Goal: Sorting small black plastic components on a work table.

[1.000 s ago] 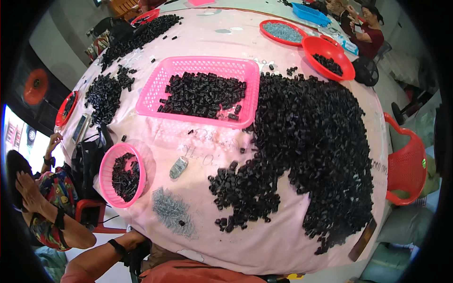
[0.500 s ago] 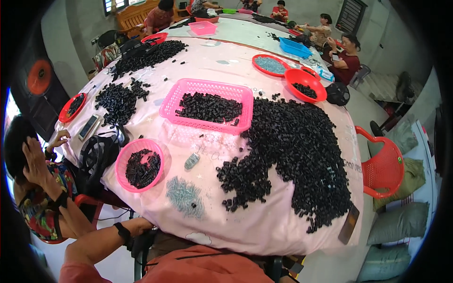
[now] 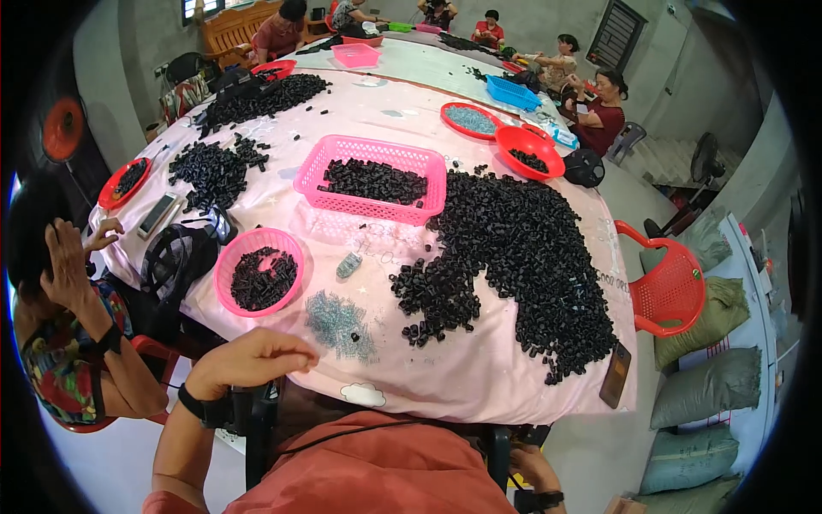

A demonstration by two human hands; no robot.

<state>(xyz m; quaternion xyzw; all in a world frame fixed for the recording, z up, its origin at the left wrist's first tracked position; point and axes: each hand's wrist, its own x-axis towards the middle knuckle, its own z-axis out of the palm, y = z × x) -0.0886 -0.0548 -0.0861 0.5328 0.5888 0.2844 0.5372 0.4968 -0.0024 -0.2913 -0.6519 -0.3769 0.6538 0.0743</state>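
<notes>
Pale pink cloth [image 3: 445, 377] covers the table in front of you, its near edge just beyond your lap. Your right hand [image 3: 533, 468] is low beside the chair, off the tabletop; you cannot tell from here whether its fingers hold anything. Your left hand [image 3: 257, 357] is at the near edge, fingers close together and loosely bent, the thumb narrow against them; nothing shows in the grasp, but its underside is hidden.

Just beyond those left fingertips, slightly to their right, lies the loose heap of small clear-grey pieces [image 3: 336, 324], one black piece [image 3: 354, 337] on top. Whether the fingertips touch the cloth is unclear. Expect the clear-grey pieces to be very light, thin and rather slippery, likely to cling together or scatter; a fingertip pinch at the thin near fringe should suit them better than a full grab.

Past the heap sit a small clear packet [image 3: 348, 265] and, to its left, a round pink basket [image 3: 224, 272] of black pieces. A broad black pile [image 3: 522, 248] spreads to the right. Farther off stand a pink tray [image 3: 368, 208] and a red bowl [image 3: 522, 135], then a person in dark red [image 3: 599, 128] and a wooden bench [image 3: 227, 34].
</notes>
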